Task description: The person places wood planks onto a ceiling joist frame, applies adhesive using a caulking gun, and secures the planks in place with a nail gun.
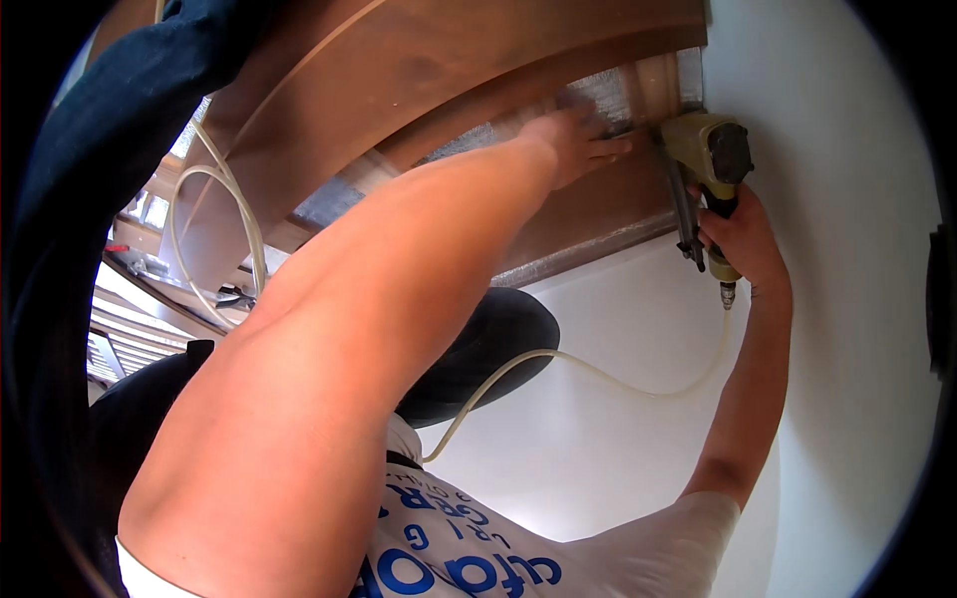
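One olive-and-black nail gun (701, 143) sits beside a brown wooden plank (618, 209), fingers of the right hand (743, 237) around its grip; the blurred left hand (570, 145) has fingers spread. Blue lettering (477, 571) marks the white shirt (643, 556).

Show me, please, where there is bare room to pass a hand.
Free: the white surface between the brown board, the dark-clad knee and the air hose; also the pale wall right of the right forearm. Crowded: the corner by that wall, where the left hand is near the pneumatic nail gun in the right hand.
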### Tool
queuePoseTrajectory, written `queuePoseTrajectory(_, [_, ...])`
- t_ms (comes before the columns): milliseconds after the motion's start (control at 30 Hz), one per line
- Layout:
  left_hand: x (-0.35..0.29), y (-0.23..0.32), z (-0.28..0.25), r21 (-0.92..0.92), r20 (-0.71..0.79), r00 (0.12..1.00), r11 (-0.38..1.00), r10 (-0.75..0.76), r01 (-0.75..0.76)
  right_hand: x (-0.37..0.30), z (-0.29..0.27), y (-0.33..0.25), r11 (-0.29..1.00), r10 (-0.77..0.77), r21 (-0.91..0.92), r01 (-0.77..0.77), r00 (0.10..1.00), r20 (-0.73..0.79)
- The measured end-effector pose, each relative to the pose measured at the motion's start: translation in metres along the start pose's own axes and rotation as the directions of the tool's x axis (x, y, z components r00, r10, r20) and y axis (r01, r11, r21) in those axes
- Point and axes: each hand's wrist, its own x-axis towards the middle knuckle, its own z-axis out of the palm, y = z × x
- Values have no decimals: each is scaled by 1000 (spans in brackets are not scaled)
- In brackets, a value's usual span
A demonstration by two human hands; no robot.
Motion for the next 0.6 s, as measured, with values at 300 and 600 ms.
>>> queuePoseTrajectory(300, [5, 6, 6, 130, 58, 998, 991, 33, -40, 4, -9, 10, 998, -44, 49, 46, 999, -29])
queuePoseTrajectory(600, [12, 9, 19, 61, 11, 1000, 998, 4, -5, 11, -10, 20, 998, -58, -4, 58, 994, -95])
